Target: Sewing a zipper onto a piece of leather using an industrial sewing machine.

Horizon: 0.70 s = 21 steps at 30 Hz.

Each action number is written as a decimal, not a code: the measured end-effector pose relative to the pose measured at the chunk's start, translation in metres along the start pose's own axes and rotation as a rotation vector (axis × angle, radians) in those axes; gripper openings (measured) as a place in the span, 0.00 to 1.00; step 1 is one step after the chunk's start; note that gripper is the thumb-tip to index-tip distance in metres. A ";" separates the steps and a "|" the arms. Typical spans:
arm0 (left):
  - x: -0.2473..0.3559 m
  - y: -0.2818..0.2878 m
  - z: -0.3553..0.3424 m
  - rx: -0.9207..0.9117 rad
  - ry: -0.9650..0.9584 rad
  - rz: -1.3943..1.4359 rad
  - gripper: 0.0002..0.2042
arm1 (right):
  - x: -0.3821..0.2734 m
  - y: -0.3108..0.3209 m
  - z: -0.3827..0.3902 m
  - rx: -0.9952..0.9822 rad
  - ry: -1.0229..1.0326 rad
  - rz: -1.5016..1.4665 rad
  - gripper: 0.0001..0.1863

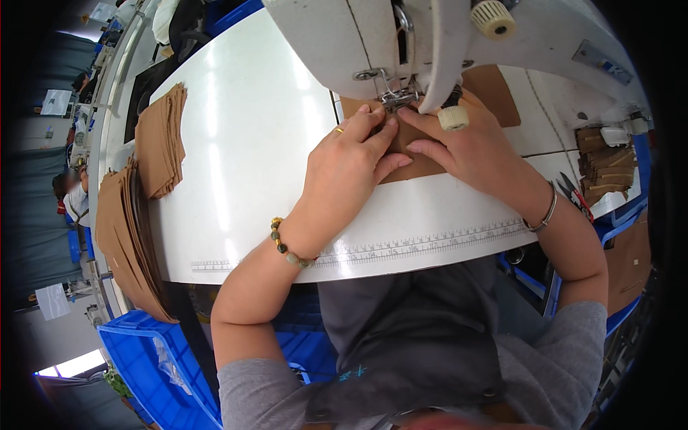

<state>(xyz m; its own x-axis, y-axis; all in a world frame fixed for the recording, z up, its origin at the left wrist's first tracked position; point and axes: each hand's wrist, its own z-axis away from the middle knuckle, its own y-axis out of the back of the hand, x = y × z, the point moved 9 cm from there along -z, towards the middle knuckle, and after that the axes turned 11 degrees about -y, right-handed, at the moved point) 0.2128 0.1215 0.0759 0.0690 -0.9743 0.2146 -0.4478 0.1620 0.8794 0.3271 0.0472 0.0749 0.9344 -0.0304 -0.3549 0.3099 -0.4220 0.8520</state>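
A brown fabric piece (414,168) lies under the presser foot (398,99) of a white sewing machine (326,43). My left hand (347,154) is on its left side, fingers bent together at a raised edge of the fabric just in front of the foot, thumb resting lower down. From the right, my right hand (466,140) lies on the same piece. Its index finger reaches toward the foot and its thumb is spread apart on the cloth; the other fingers are partly hidden behind a cream knob (453,118). The needle tip cannot be made out.
Two stacks of brown fabric pieces, one on the table (161,140) and one at its left edge (125,236), stand left. Red-handled snips (575,195) and a pile of small brown pieces (605,168) lie right. A ruler strip (401,247) follows the front edge. A blue crate (154,365) stands below.
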 end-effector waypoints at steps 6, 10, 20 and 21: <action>0.001 0.002 -0.001 0.001 -0.012 -0.015 0.22 | 0.001 -0.001 0.000 -0.010 -0.010 -0.007 0.21; 0.000 0.001 -0.001 0.001 -0.004 -0.007 0.22 | 0.000 -0.001 -0.001 -0.015 -0.008 -0.013 0.22; 0.000 0.002 -0.002 0.025 -0.030 -0.046 0.22 | 0.003 -0.002 0.000 -0.007 0.001 -0.009 0.21; 0.001 0.003 -0.003 0.031 -0.037 -0.054 0.22 | 0.003 -0.003 -0.001 -0.011 0.007 -0.004 0.21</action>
<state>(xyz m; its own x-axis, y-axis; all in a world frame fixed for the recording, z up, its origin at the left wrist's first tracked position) 0.2141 0.1219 0.0799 0.0614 -0.9867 0.1506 -0.4718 0.1043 0.8755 0.3288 0.0490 0.0718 0.9342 -0.0226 -0.3561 0.3158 -0.4120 0.8547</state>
